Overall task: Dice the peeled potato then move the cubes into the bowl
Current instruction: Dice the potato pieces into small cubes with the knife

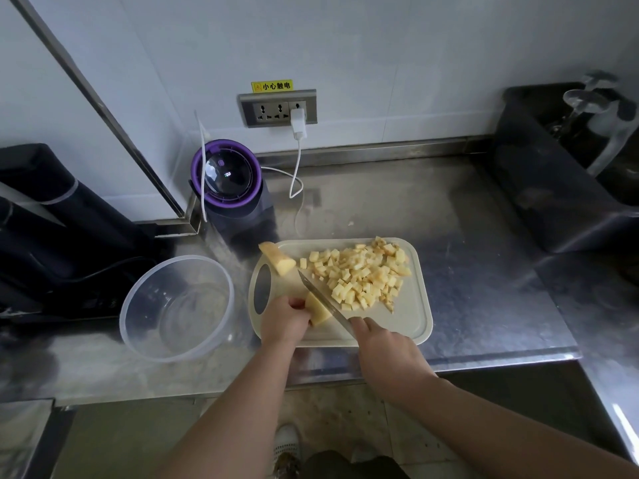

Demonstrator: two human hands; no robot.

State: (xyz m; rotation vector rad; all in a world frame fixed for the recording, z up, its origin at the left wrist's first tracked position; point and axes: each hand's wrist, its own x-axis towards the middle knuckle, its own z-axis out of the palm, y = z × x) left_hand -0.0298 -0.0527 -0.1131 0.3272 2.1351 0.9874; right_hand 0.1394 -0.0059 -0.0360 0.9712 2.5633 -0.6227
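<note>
Dicing stage, transfer not yet begun. Left hand (285, 318) has its fingers curled over a pale yellow peeled potato wedge (320, 311), pinning it to the near left part of the beige rounded plastic cutting board (411, 305). Right hand (383, 347) is closed round the hidden handle of a steel-bladed kitchen knife (323, 299); the blade slants away and to the left, its edge against the wedge's right face. Second uncut potato chunk (277, 260) lies at the board's far left corner, partly overhanging the edge. Heap of small potato cubes (363, 274) covers the far right half of the board. Clear round plastic bowl (155, 288) stands empty on the stainless steel counter (466, 271), just left of the board. Judgement on technique: tuck the left fingertips back from the blade, knuckles as guide; seat the wedge flat side down so it cannot rock; cut slabs, then sticks, then across, matching the existing cube size. Push finished cubes right, out of the cutting zone. Risks: the wedge is small and probably wet, so a slip toward the fingers is plausible; the second chunk could roll off the corner
</note>
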